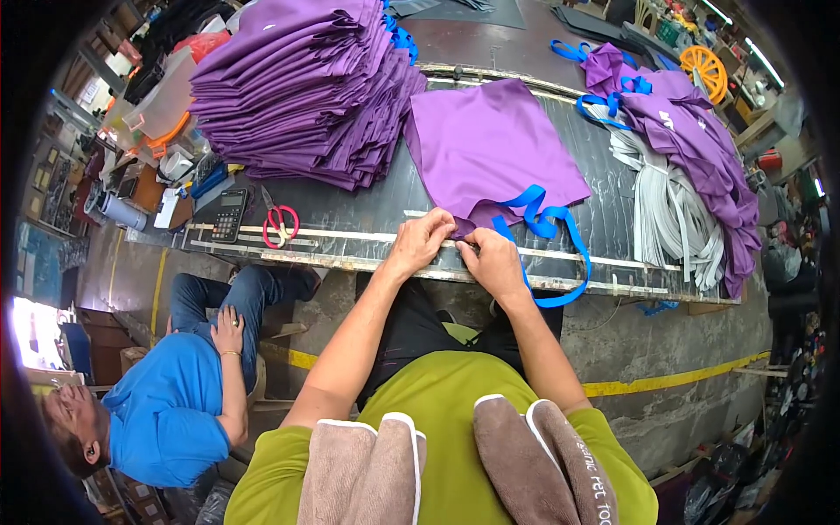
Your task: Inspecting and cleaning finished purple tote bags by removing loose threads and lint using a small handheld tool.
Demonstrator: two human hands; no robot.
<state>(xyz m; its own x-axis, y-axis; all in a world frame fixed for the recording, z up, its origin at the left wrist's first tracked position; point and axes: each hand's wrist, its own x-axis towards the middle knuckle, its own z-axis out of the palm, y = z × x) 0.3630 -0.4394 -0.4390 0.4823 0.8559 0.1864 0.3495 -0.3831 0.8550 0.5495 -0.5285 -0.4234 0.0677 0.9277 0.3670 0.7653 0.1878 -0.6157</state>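
Note:
A purple fabric piece (494, 131) lies on the dark table with its near edge gathered between my two hands. My left hand (423, 241) is closed, thumb and fingertips pinching that edge. Close beside it on the right, my right hand (497, 267) has its fingers curled and thumb pressed in at the same edge; the exact grip is partly hidden. A bright blue strap (573, 241) loops up from the near right part of the fabric and hangs over the table's front edge, next to my right hand.
A tall stack of purple fabric pieces (297, 96) stands at the far left. Red-handled scissors (280, 226) and a black calculator (230, 214) lie nearer. On the right are grey strips (669, 210) and heaped purple cloth (700, 149). A person in blue (166, 402) sits at left.

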